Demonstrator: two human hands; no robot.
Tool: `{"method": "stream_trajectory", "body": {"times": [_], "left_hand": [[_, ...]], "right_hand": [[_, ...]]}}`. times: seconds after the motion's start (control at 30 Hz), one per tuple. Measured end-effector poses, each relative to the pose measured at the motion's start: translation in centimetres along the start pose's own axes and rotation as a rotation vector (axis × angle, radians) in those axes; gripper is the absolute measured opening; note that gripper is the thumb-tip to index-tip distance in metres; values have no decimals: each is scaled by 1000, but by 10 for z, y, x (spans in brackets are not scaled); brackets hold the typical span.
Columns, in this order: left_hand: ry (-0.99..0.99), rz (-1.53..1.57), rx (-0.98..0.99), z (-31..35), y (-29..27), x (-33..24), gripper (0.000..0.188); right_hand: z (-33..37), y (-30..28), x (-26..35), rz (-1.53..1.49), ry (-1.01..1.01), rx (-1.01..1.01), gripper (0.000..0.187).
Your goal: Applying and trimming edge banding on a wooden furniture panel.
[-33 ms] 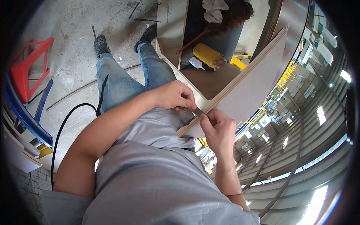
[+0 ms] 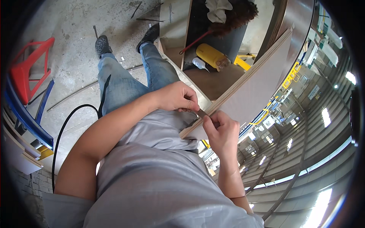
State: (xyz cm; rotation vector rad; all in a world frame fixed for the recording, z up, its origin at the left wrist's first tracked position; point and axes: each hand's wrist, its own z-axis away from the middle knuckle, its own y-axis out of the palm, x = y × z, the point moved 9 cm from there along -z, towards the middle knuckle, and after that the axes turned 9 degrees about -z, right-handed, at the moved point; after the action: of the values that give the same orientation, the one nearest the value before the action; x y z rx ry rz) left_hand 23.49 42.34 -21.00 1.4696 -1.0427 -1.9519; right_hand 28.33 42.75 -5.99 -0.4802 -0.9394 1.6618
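Head view shows both hands meeting at the near end of a long pale plywood panel [image 2: 262, 81] that slants up to the right (its layered edge faces the person). Left hand [image 2: 176, 97] has its grip clenched, fingertips pinching a small dark strip [image 2: 200, 113] at the panel's edge. Right hand [image 2: 222, 131] pinches the same strip just below, thumb pressed to the edge. Beyond, a yellow plastic bottle [image 2: 211, 56] lies inside an open wooden cabinet [image 2: 173, 41]; a red plastic stool [image 2: 28, 70] stands on the concrete floor [image 2: 72, 34].

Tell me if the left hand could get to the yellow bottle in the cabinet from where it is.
Probably not without leaning: the left hand is pinched at the board's edge, and the yellow bottle lies farther off inside the open cabinet, though nothing blocks the way.
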Motion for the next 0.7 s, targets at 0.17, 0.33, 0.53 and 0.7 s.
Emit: {"method": "stream_trajectory", "body": {"times": [0.17,0.33,0.53,0.7], "left_hand": [[45,3,-54,-2,-8,-5,12],[80,-30,-44,-4,-8,-9,11],[63,-93,-34,0,-7,-6,12],[83,-119,-25,1,-7,-5,14]], "right_hand": [[-1,1,1,-2,-30,5,23],[-1,-1,9,23,-44,-15,23],[-1,2,6,43,-64,13,25],[0,3,4,25,-60,13,25]]}}
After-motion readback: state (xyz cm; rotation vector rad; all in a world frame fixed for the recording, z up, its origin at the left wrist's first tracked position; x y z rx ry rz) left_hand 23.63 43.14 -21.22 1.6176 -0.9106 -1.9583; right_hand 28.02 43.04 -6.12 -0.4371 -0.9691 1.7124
